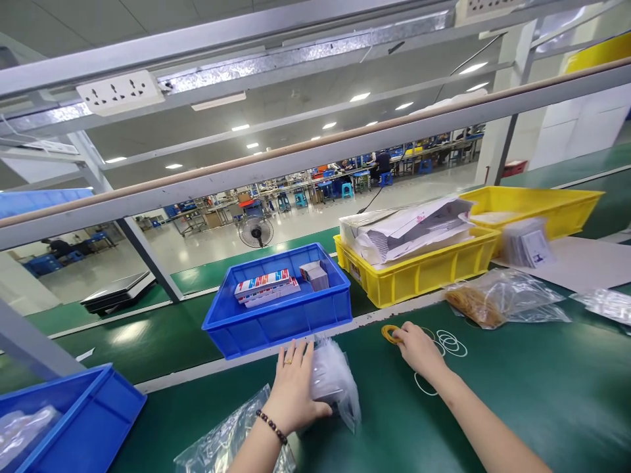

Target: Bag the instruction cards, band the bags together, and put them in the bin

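Observation:
My left hand (297,387), with a ring and a beaded bracelet, lies stretched out with its fingers apart against a bundle of clear plastic bags (336,378). Part of the bundle is hidden behind the hand. My right hand (420,350) pinches a clump of yellow rubber bands (391,334) just above the green table. Several white rubber bands (451,343) lie beside that hand. Under my left forearm another clear plastic bag (231,437) lies on the table.
A blue bin (280,328) holds printed boxes. Yellow bins (419,279) with papers stand to its right. A clear bag of rubber bands (480,305) lies at the right. Another blue bin (83,420) is at lower left. A metal rail (315,141) crosses above the table.

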`<action>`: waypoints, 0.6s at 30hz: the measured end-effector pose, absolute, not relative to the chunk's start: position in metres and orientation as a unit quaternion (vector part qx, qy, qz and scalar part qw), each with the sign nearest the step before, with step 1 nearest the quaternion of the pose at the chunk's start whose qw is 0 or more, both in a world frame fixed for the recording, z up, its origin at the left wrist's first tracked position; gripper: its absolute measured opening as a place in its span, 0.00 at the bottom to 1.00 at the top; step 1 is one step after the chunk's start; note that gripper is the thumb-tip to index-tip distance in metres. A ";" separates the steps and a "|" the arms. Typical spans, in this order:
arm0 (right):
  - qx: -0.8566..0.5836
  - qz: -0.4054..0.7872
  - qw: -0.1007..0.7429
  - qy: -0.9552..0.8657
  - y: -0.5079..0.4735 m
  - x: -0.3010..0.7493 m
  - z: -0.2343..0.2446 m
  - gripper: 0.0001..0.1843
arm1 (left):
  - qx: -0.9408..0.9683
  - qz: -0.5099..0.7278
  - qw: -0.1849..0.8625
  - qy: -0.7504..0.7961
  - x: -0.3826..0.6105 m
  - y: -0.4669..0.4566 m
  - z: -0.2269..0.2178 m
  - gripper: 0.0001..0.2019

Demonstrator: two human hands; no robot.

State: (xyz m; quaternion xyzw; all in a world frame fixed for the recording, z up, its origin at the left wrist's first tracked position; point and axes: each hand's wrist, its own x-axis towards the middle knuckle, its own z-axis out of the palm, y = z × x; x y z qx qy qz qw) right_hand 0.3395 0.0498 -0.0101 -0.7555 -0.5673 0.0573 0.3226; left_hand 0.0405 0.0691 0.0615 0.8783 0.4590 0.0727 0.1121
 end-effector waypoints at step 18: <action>-0.740 -0.007 0.248 -0.625 0.068 0.352 -0.004 0.09 | 0.827 0.398 0.139 0.372 0.003 -0.010 -0.001 0.14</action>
